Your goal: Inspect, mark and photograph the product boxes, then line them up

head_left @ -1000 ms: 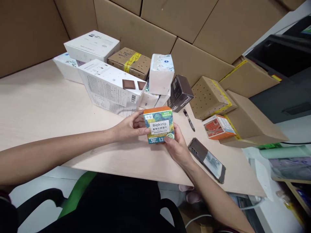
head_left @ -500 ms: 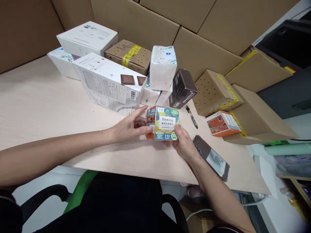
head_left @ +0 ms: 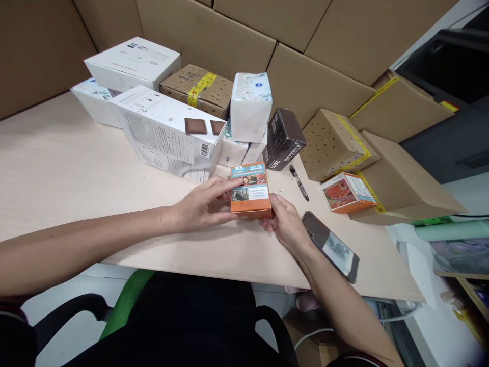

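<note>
On the pale wood-grain surface (head_left: 69, 168), walled by brown cardboard cartons (head_left: 237, 30), my left hand (head_left: 198, 206) and right hand (head_left: 284, 224) clasp a small glossy orange box (head_left: 250, 191) between them.

One head-worn view looks forward and down, close over the desk (head_left: 69, 173); boxes crowd its far edge.

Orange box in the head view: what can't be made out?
Head view throughout.
Print on the orange box: too small.
Its side faces: covered by the left hand and right hand.
Screen of the smartphone: blurred, seen at a slant.
Fine text on the white box: too small.
</note>
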The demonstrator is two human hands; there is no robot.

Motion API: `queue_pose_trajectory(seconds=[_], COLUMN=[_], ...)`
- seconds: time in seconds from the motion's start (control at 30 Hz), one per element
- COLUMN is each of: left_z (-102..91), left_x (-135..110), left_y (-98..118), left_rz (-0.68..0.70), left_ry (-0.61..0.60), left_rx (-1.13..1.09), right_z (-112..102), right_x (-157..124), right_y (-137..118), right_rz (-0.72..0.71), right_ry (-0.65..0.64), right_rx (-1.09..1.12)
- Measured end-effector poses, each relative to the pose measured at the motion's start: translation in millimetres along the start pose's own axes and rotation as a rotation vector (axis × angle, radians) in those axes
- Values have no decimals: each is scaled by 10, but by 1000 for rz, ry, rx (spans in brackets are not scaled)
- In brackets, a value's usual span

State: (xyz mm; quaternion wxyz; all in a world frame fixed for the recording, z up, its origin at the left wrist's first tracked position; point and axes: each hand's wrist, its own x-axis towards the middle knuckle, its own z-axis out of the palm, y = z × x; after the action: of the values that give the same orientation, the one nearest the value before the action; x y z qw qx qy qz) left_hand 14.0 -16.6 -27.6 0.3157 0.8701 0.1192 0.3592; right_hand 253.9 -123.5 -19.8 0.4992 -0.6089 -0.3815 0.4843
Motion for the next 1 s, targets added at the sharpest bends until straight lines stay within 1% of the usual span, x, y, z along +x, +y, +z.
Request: queue_pose_trajectory(seconds=[0.1,0.2,0.33,0.4,0.43,0.5,0.53,0.57,0.6,0.67,0.73,0.77,0.83,0.87,0.93,1.0], left_z=[-22,-17,5,9,9,9,9,12,17,40,78,101,147,168,196,204], left_x=[5,3,-5,-10,-15,-26,-32,-38,-41,-37,-14,6,60,92,159,214], left_y=[31,50,53,53,54,60,63,63,60,37,-10,-38,-87,-101,-99,-59], left_rz=[77,104,137,163,175,174,151,108,47,-91,-192,-221,-248,-251,-241,-234], left_ry=[-7,-26,-23,-12,-8,-13,-24,-39,-58,-93,-113,-116,-110,-106,-103,-108], left_rx=[52,82,131,158,168,171,161,145,125,81,53,44,32,21,-16,-56], right_z=[29,57,44,-15,-61,-185,-257,-331,-404,-530,-623,-657,-706,-724,-752,-778], right_x=[-7,-29,-36,-34,-35,-39,-39,-32,-17,53,182,265,441,523,648,702], right_y=[-26,-44,-40,-52,-68,-126,-168,-217,-270,-379,-468,-498,-521,-516,-481,-436], right_rz=[-1,-33,-50,-125,-200,-368,-428,-457,-453,-365,-200,-108,35,76,108,108], right_ry=[36,51,26,25,57,189,270,341,393,444,451,443,411,391,362,357], right_rx=[-87,-167,-252,-342,-412,-594,-707,-833,-968,-1239,-1450,-1518,-1586,-1597,-1595,-1584])
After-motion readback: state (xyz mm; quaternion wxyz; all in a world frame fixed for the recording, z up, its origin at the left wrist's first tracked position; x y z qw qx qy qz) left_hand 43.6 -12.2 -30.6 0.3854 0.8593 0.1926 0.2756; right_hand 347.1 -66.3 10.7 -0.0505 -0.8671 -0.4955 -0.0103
